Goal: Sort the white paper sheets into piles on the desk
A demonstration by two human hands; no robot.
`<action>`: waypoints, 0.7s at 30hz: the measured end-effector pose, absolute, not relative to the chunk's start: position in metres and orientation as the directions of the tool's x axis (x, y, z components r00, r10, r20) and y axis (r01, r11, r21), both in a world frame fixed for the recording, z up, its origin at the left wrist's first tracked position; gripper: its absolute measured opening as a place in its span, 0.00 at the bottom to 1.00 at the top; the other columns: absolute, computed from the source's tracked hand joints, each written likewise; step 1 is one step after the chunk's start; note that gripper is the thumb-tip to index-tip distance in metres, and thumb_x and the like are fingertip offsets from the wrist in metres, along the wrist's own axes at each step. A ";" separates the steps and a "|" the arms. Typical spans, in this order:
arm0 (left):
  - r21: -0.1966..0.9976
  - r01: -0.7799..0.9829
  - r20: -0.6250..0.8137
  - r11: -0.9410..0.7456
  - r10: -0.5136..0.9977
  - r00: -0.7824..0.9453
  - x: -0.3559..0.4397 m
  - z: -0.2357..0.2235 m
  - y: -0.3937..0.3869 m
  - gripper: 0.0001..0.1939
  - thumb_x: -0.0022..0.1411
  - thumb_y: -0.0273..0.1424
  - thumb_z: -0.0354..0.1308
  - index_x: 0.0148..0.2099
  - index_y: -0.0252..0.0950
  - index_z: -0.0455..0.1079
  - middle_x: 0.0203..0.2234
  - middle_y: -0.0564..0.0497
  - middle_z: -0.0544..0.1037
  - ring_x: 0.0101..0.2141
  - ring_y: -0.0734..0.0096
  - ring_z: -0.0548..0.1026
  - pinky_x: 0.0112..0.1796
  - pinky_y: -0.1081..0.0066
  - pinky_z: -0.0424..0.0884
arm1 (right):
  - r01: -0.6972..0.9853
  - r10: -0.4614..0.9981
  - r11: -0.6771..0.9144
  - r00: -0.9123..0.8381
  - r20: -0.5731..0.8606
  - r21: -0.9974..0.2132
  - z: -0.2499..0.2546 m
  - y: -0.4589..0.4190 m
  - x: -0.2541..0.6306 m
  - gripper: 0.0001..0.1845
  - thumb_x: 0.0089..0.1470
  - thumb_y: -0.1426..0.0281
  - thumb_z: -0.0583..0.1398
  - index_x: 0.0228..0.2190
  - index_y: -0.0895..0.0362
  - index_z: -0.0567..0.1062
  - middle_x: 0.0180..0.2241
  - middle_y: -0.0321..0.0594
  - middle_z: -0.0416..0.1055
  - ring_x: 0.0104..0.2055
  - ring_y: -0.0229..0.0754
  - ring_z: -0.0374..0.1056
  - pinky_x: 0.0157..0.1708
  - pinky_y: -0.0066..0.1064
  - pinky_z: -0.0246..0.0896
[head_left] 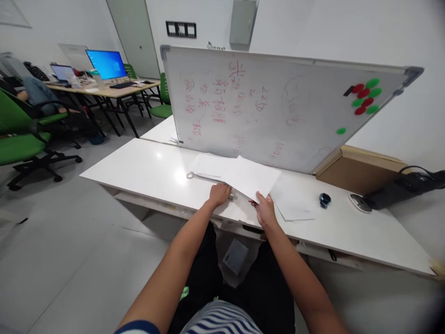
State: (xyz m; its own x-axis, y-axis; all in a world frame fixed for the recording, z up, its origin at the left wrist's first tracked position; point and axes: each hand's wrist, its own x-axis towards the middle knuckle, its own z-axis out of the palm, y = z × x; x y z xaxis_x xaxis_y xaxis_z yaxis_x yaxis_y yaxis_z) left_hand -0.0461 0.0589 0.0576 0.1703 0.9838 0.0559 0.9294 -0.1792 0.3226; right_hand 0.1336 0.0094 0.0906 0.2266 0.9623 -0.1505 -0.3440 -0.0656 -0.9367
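Observation:
A white sheet of paper (pixel 255 176) is pinched at its near corner by my right hand (pixel 266 211), and it slants up off the desk. My left hand (pixel 220 195) rests at the desk's near side with its fingers curled down. A small metallic piece (pixel 231 197) shows beside those fingers; what they hold is mostly hidden. Just beyond the left hand lies a long thin metal tool with a ring at its left end, like a wrench (pixel 205 177). More white paper (pixel 208 163) lies behind it, and other sheets (pixel 292 206) lie right of my right hand.
A whiteboard (pixel 222 102) with red writing and round magnets leans at the back of the white desk (pixel 139 162). To the right are a dark watch-like object (pixel 325 200), a cardboard box (pixel 358 169) and a black device (pixel 399 190). A person (pixel 41 95) sits far left.

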 end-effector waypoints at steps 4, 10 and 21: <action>0.361 0.910 0.056 -0.205 0.979 0.198 -0.050 0.056 0.058 0.24 0.69 0.41 0.34 0.46 0.41 0.71 0.46 0.48 0.76 0.49 0.59 0.69 0.46 0.61 0.62 | -0.394 0.986 -0.132 0.045 -0.162 -0.910 0.096 0.074 0.098 0.16 0.41 0.65 0.65 0.34 0.54 0.69 0.32 0.33 0.72 0.21 0.31 0.64 0.19 0.24 0.58; 0.372 0.842 0.009 -0.390 0.909 0.417 -0.059 0.056 0.060 0.26 0.52 0.56 0.55 0.47 0.47 0.71 0.48 0.53 0.73 0.50 0.57 0.67 0.48 0.61 0.62 | -0.158 0.986 -0.154 0.032 -0.161 -0.975 0.081 0.142 0.060 0.09 0.46 0.69 0.60 0.33 0.57 0.71 0.27 0.34 0.72 0.19 0.32 0.64 0.17 0.23 0.56; 0.309 0.880 -0.018 -0.360 0.923 0.384 -0.061 0.049 0.068 0.23 0.48 0.49 0.62 0.45 0.45 0.69 0.48 0.53 0.73 0.49 0.58 0.68 0.46 0.62 0.64 | 0.490 0.917 0.207 0.205 0.342 -0.847 0.041 0.102 0.118 0.32 0.54 0.61 0.54 0.59 0.55 0.60 0.65 0.53 0.42 0.47 0.45 0.69 0.49 0.40 0.62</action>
State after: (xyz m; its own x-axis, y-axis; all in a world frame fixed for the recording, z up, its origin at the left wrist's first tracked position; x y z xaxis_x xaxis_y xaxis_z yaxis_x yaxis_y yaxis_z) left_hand -0.0615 0.0684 0.0495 0.3840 0.9232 -0.0176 0.8802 -0.3602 0.3091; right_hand 0.1178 0.1021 0.0408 0.2052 0.9169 0.3424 0.4901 0.2066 -0.8468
